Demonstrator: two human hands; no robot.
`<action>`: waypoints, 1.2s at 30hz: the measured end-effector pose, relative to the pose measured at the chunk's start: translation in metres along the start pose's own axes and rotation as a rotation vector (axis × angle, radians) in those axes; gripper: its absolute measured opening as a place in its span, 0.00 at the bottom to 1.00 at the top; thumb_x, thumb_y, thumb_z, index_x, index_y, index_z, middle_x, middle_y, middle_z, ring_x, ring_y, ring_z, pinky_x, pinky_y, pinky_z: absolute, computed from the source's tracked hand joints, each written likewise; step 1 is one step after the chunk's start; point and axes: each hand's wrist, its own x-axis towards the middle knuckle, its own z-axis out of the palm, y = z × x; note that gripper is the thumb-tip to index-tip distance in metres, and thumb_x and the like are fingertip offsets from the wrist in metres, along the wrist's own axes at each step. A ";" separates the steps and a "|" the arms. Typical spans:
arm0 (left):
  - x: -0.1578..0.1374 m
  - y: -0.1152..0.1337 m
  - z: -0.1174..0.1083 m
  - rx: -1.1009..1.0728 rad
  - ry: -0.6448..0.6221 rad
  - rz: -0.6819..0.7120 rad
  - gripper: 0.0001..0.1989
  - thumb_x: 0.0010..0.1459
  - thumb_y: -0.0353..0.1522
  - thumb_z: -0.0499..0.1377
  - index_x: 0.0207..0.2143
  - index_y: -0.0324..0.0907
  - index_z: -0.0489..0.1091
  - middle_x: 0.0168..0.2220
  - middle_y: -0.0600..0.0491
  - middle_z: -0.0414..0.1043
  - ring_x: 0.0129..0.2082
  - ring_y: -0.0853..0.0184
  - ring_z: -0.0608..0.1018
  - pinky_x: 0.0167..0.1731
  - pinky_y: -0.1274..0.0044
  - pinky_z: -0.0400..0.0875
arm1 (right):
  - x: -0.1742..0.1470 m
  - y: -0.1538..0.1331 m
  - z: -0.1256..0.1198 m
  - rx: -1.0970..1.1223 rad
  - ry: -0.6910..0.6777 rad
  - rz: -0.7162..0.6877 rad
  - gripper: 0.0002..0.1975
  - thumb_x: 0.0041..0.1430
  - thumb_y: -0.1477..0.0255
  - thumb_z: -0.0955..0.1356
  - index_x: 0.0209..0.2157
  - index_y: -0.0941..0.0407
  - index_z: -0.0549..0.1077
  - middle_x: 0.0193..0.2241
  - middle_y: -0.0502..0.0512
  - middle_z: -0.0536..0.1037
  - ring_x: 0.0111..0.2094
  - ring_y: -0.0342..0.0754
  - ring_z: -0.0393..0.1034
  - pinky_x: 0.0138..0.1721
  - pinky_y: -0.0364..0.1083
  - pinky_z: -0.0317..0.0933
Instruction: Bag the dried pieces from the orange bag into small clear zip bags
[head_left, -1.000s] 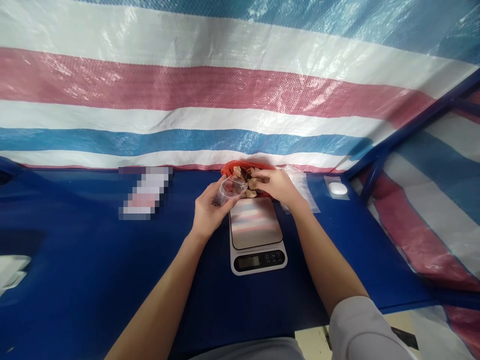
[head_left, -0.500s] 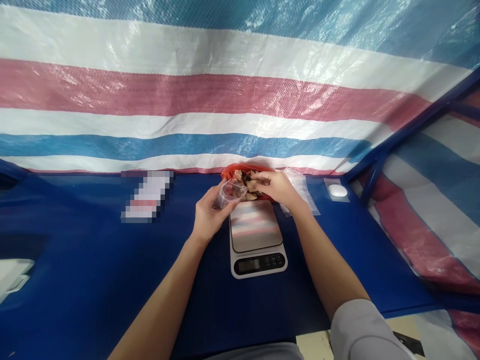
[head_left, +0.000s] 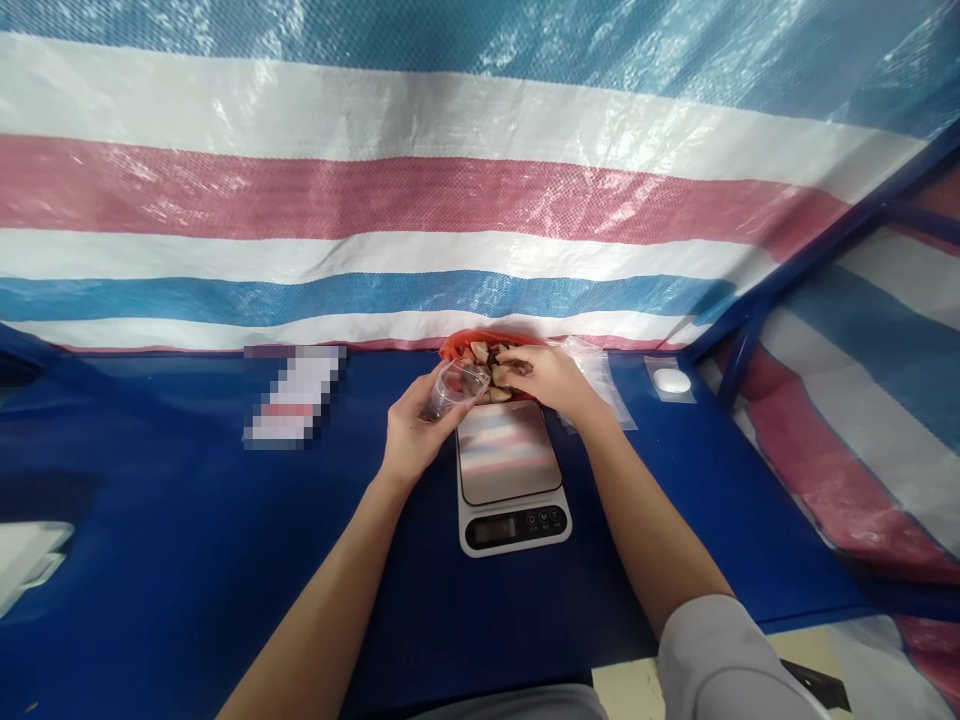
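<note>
My left hand (head_left: pixel 415 425) is wrapped round a clear plastic cup (head_left: pixel 455 388), tilted with its mouth toward a red container (head_left: pixel 452 346). Brown and pale chunky pieces (head_left: pixel 500 377), perhaps dried mushrooms, fill the container. Over its right side, my right hand (head_left: pixel 551 378) has its fingertips curled among the pieces, closed round one of them as far as I can see. Directly in front of the container lies a white kitchen scale (head_left: pixel 514 480) with a shiny metal plate. Its display looks dark, and the plate holds nothing.
Clear plastic bags (head_left: pixel 600 385) lie right of the container. Farther right, a white oval object (head_left: pixel 672 381) rests on a small clear bag. A blurred-out packet (head_left: pixel 296 395) is on the left of the blue table (head_left: pixel 225 560). A white box (head_left: pixel 30 555) sits at the left edge.
My right hand has shifted slightly within the container, its fingers drawn closer together on the pieces. My left hand keeps the cup in nearly the same place. The view has tilted slightly.
</note>
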 end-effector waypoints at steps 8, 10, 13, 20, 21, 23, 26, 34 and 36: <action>0.004 0.005 -0.004 -0.062 0.025 -0.021 0.26 0.56 0.43 0.67 0.54 0.41 0.74 0.50 0.46 0.78 0.55 0.55 0.78 0.57 0.66 0.71 | -0.003 -0.007 0.001 -0.229 0.037 0.125 0.15 0.62 0.63 0.68 0.49 0.45 0.80 0.46 0.51 0.82 0.45 0.54 0.76 0.42 0.49 0.65; 0.004 0.005 -0.005 -0.070 0.035 -0.043 0.27 0.55 0.44 0.67 0.54 0.41 0.74 0.50 0.46 0.78 0.53 0.55 0.78 0.56 0.66 0.72 | -0.001 -0.010 0.002 -0.272 0.065 0.154 0.15 0.63 0.63 0.67 0.49 0.44 0.79 0.48 0.50 0.82 0.47 0.55 0.76 0.42 0.49 0.65; 0.005 0.005 -0.006 -0.082 0.048 -0.064 0.28 0.55 0.45 0.67 0.54 0.40 0.74 0.50 0.45 0.78 0.51 0.56 0.80 0.55 0.66 0.73 | 0.007 -0.020 0.006 -0.334 0.080 0.154 0.14 0.65 0.63 0.66 0.47 0.46 0.80 0.46 0.52 0.83 0.46 0.55 0.76 0.41 0.49 0.64; 0.005 0.006 -0.008 -0.092 0.072 -0.081 0.26 0.55 0.43 0.68 0.53 0.40 0.74 0.49 0.46 0.79 0.50 0.56 0.80 0.53 0.66 0.73 | 0.030 -0.039 0.023 -0.481 0.033 0.177 0.25 0.70 0.52 0.58 0.46 0.52 0.80 0.41 0.59 0.83 0.42 0.55 0.76 0.39 0.48 0.62; 0.006 0.007 -0.008 -0.092 0.072 -0.084 0.26 0.55 0.43 0.68 0.52 0.40 0.75 0.48 0.46 0.79 0.50 0.56 0.80 0.53 0.67 0.73 | 0.032 -0.041 0.025 -0.497 0.016 0.188 0.25 0.71 0.52 0.57 0.46 0.52 0.79 0.41 0.60 0.83 0.42 0.55 0.76 0.40 0.49 0.61; 0.006 0.007 -0.009 -0.096 0.071 -0.085 0.24 0.55 0.43 0.68 0.51 0.40 0.76 0.48 0.46 0.79 0.51 0.56 0.79 0.54 0.67 0.73 | 0.033 -0.043 0.028 -0.510 -0.026 0.202 0.25 0.71 0.53 0.57 0.45 0.52 0.79 0.40 0.60 0.83 0.42 0.56 0.76 0.41 0.49 0.61; 0.006 0.007 -0.009 -0.109 0.067 -0.082 0.24 0.55 0.43 0.68 0.51 0.41 0.76 0.49 0.46 0.79 0.51 0.56 0.79 0.55 0.66 0.72 | 0.034 -0.048 0.030 -0.499 -0.061 0.197 0.22 0.70 0.55 0.59 0.46 0.52 0.79 0.42 0.59 0.83 0.44 0.56 0.76 0.41 0.49 0.62; 0.006 0.006 -0.008 -0.125 0.074 -0.089 0.26 0.55 0.43 0.68 0.52 0.40 0.75 0.47 0.47 0.79 0.48 0.57 0.80 0.53 0.67 0.74 | 0.036 -0.043 0.029 -0.328 0.034 0.270 0.22 0.68 0.52 0.61 0.43 0.48 0.81 0.39 0.56 0.83 0.41 0.54 0.76 0.39 0.48 0.63; 0.006 0.006 -0.008 -0.124 0.077 -0.086 0.25 0.55 0.43 0.68 0.52 0.41 0.75 0.47 0.47 0.79 0.49 0.57 0.80 0.52 0.67 0.74 | 0.035 -0.038 0.029 -0.249 0.086 0.253 0.21 0.67 0.51 0.63 0.41 0.47 0.82 0.38 0.54 0.84 0.41 0.54 0.77 0.39 0.48 0.63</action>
